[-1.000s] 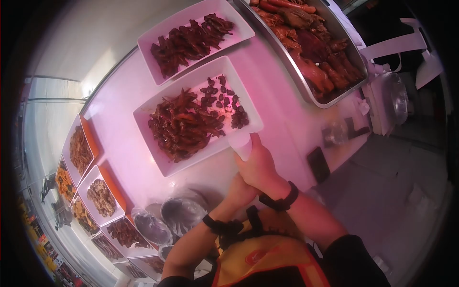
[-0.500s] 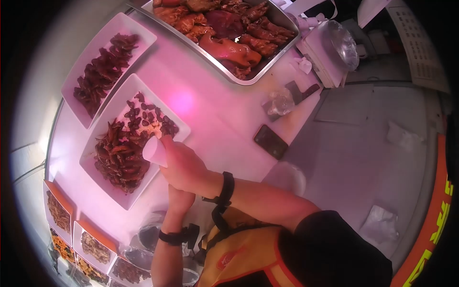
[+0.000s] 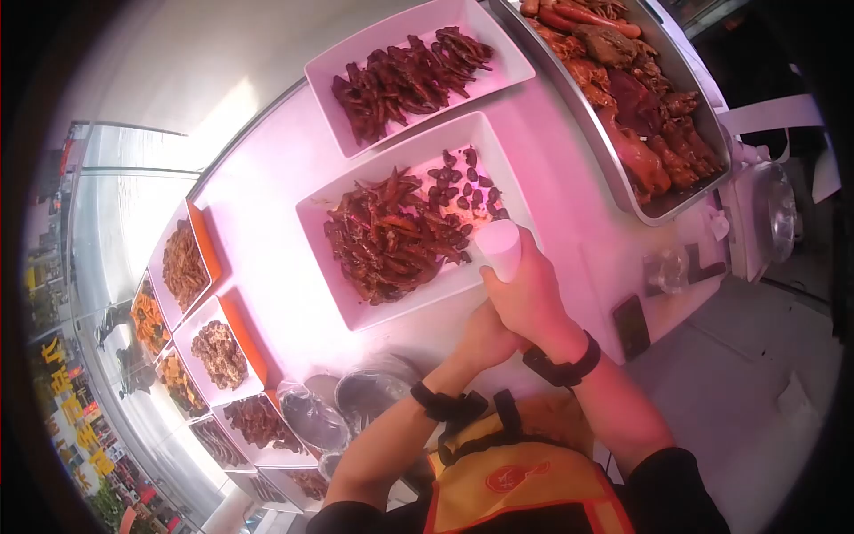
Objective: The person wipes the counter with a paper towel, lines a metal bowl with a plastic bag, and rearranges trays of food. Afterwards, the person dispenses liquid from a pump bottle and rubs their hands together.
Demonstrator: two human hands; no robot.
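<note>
My right hand [image 3: 532, 289] is wrapped round a white cup-like object [image 3: 499, 247], whose pale round end points up and left over the near right edge of a white tray [image 3: 311, 218]. Dark glazed meat pieces [image 3: 387, 236] fill the left of that tray, with small dark pieces [image 3: 467, 187] on its right. My left hand [image 3: 486, 336] is closed against the underside of my right hand and wrist; whether it holds anything is hidden. Both wrists wear black bands.
Behind is another white tray [image 3: 325, 71] of dark meat. A steel tray [image 3: 654, 219] of cooked meat stands at the upper right. A phone [image 3: 632, 327] lies on the right. Plastic-lined bowls [image 3: 369, 396] and small food trays [image 3: 258, 356] are at the lower left.
The camera view swung right and back left. Both hands stay together, my right hand still round the white object. The trays show no visible change.
</note>
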